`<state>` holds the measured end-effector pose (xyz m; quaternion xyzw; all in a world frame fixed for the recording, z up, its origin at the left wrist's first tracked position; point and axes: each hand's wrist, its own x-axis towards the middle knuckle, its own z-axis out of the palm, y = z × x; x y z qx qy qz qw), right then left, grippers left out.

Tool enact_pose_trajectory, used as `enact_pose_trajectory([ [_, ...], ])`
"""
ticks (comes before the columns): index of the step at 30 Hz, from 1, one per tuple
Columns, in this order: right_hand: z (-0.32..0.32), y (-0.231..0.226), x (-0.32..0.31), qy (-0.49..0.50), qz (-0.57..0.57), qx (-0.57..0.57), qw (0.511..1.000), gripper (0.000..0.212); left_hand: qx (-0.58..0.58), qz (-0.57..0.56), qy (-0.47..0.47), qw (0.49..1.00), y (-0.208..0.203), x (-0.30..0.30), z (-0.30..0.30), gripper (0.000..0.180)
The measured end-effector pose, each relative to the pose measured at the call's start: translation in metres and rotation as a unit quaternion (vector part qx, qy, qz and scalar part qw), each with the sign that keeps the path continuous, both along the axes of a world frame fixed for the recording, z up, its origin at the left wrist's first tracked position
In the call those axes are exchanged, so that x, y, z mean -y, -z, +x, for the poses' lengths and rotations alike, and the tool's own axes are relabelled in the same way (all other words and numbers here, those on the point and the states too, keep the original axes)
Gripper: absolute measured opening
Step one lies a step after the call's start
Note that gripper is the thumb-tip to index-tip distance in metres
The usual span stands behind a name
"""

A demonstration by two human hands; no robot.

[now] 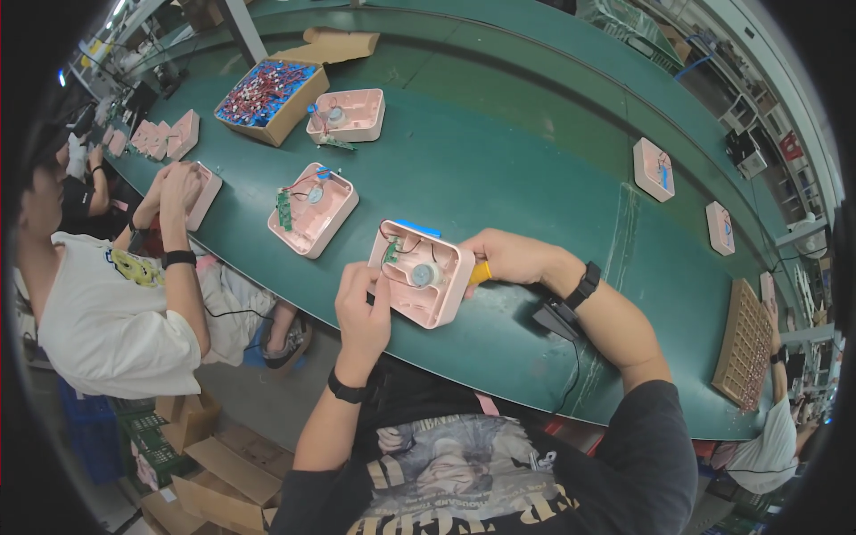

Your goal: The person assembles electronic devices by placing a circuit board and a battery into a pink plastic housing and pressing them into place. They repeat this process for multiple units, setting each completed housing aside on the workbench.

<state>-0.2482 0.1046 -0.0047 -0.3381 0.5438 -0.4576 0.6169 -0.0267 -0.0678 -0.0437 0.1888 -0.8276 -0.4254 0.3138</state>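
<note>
A pink plastic housing point(446, 303) is tilted up in front of me, its open side showing. Inside are a round silvery motor-like part point(423, 274), a small green circuit board point(391, 251) and thin wires; a blue strip point(417, 229) shows at its far edge. My left hand point(364, 308) is closed on the housing's near left edge, fingertips by the wires. At the housing's right side, my right hand point(510, 257) is closed around a yellow object point(480, 273), mostly hidden by the fingers, so I cannot tell its kind.
Two similar housings point(332, 214) lie ahead to the left, near a cardboard box point(299, 102) of wired parts. More stand at the far right point(654, 169), by a compartmented brown tray point(743, 343). A co-worker point(116, 303) sits left at the green table point(517, 178).
</note>
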Motion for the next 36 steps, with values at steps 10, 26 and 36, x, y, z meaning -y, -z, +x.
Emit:
enact_pose_trajectory([
  [10, 0.013, 0.002, 0.003, 0.086, -0.014, -0.091, 0.992, 0.014, -0.001, 0.011, -0.007, 1.0, 0.0, 0.001, 0.001, 0.007],
  [26, -0.025, -0.015, -0.004, -0.15, -0.009, -0.361, 0.92, 0.019, -0.001, 0.005, -0.016, 1.0, -0.002, -0.005, 0.0, 0.011],
  [36, -0.035, -0.01, -0.01, 0.051, -0.187, -0.522, 0.831, 0.034, -0.029, -0.145, 0.104, 0.984, -0.002, -0.003, -0.002, 0.005],
])
